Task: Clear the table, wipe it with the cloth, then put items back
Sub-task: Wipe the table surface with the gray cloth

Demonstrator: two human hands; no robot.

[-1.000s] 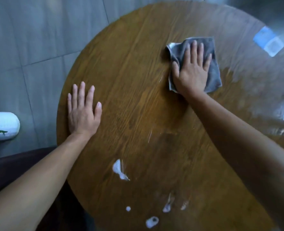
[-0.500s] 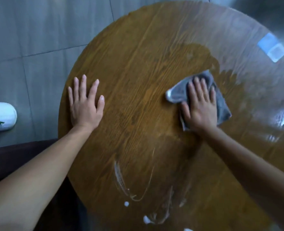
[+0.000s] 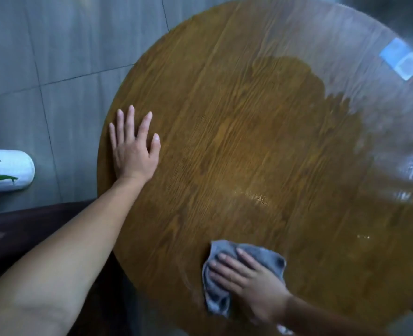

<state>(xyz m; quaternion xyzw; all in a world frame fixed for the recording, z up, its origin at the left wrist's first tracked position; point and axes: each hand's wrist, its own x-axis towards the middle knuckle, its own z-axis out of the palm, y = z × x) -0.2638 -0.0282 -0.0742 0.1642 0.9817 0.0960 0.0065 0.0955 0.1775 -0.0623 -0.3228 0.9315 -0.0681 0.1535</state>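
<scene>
Cloth (image 3: 268,259) at near worktop (image 3: 224,141) edge, right hand (image 3: 251,284) fingers spread pressing it; left hand (image 3: 132,151) flat, fingers spread. Risk: stroke overshoots edge, cloth drops to floor.

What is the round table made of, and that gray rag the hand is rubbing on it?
The round table looks like wood, or a wood-look veneer: brown with long grain lines, and a glossy finish that mirrors light at the far side. The gray rag looks like soft cloth, maybe microfiber: it bunches and folds under the right hand and has a dull, fuzzy surface.
</scene>
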